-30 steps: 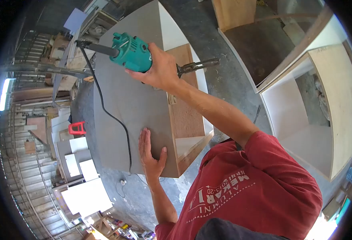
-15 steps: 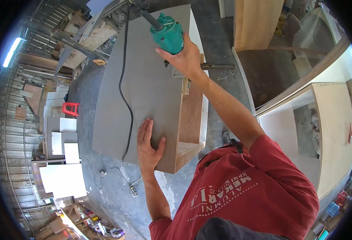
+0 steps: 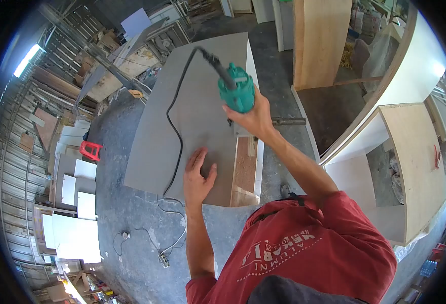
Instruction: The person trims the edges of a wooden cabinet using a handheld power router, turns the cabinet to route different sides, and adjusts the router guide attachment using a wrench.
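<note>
My right hand is wrapped around the green body of a corded trim router. The router stands at the right edge of a large grey cabinet panel, its pale base plate partly hidden below my hand. A black power cord rises from the tool's top and curves down over the panel. Flat on the panel's near part lies my left hand, fingers stretched out and holding nothing. Below the panel's right edge shows the cabinet's open side with bare wood.
A dark bar sticks out right of the cabinet. Open cabinet frames stand at the right. A red stool and white boards are at the left. A cable connector lies on the concrete floor.
My view has shifted, so the cabinet sits lower and farther right. My right hand and the router appear closer to my left hand along the panel's edge. The left hand stays flat.
</note>
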`<state>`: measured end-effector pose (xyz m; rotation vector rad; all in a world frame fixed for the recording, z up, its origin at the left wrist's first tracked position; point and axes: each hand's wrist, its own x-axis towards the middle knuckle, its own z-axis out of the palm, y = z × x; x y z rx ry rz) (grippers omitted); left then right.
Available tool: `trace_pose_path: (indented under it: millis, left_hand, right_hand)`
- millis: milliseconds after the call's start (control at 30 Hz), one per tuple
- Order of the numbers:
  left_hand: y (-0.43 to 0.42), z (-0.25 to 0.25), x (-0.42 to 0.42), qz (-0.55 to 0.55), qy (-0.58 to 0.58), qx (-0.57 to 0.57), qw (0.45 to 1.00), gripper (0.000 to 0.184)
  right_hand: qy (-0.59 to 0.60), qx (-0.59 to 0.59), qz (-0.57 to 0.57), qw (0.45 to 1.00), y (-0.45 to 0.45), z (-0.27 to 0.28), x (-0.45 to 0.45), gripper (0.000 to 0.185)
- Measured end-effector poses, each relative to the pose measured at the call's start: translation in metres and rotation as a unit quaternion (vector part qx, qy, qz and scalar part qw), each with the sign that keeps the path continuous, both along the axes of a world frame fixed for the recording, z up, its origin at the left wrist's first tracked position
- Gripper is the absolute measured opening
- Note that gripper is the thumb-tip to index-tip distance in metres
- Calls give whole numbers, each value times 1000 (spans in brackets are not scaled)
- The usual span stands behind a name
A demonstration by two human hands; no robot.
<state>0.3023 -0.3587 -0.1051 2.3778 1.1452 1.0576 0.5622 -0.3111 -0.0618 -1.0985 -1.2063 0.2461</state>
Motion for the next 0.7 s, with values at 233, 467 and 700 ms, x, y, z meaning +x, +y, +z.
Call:
trace_pose_path:
  millis: [233,467,700]
  left_hand:
    - [-58,-43,-35,-118,-376,-446,804,49]
    - [-157,63,6,-355,-401,-694,480,86]
    - [-199,49,-10,-261,-402,-674,563,81]
  right_hand:
    - [-379,191,26,905,-121,17,11,53]
    - [-616,176,44,766,-214,40,-15,42]
    - [-561,-63,19,825,-282,69,-46,50]
